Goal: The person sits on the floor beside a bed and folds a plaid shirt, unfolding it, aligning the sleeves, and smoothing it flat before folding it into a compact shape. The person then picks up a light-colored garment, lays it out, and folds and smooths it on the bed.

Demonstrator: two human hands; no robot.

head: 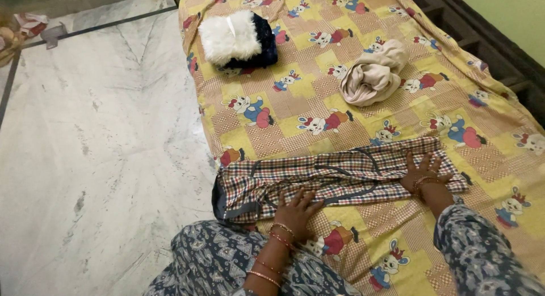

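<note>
a checked garment [340,179] lies folded into a long strip across the near edge of the bed, on a yellow cartoon-print bedsheet [494,103]. the left hand [296,212] and right hand [423,172] both press flat on it, fingers spread, gripping nothing. it looks thin, light and limp, likely to slump unless pinched at its ends or corners. a cream cloth bundle [374,74] and a white-and-navy fluffy bundle [238,39] sit farther back.

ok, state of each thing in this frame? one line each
checked garment: laid out flat in a long strip across the bed, near edge, both hands on it
left hand: flat, fingers spread, pressing the garment's lower edge
right hand: flat, palm down on the garment's right end
beige cloth: bunched, unfolded
white fluffy item: folded, resting on a dark blue folded item
bedsheet: spread, slightly wrinkled
</note>
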